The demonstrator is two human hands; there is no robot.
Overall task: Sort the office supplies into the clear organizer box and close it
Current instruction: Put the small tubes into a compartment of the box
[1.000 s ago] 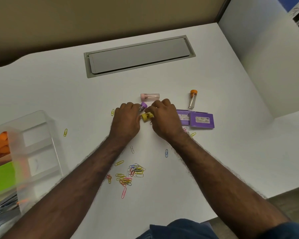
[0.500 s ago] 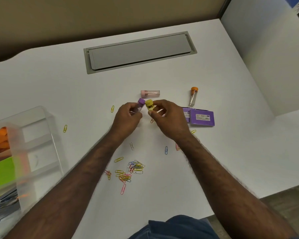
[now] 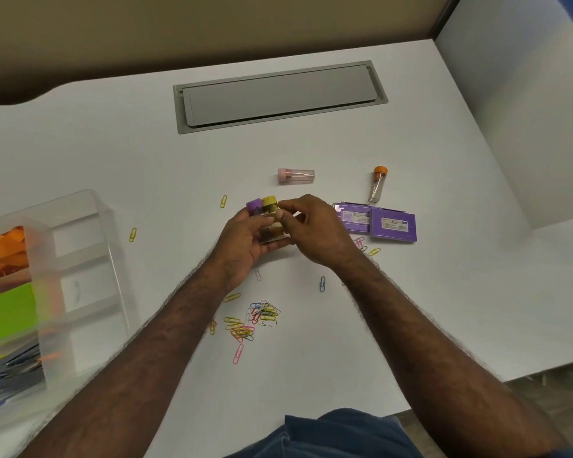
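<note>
You have four small capped tubes in view: a purple-capped tube [image 3: 254, 206] and a yellow-capped tube [image 3: 269, 205] side by side at the frame's centre, a pink-capped tube [image 3: 295, 175] lying just above them, and an orange-capped tube [image 3: 377, 184] to the upper right. Two purple boxes [image 3: 376, 221] sit side by side at centre right. You have one clear organizer box [image 3: 80, 226] at the left edge. The paper clips [image 3: 252, 320] in the lower-centre pile overlap too much to count; about ten single ones lie scattered around it.
</note>
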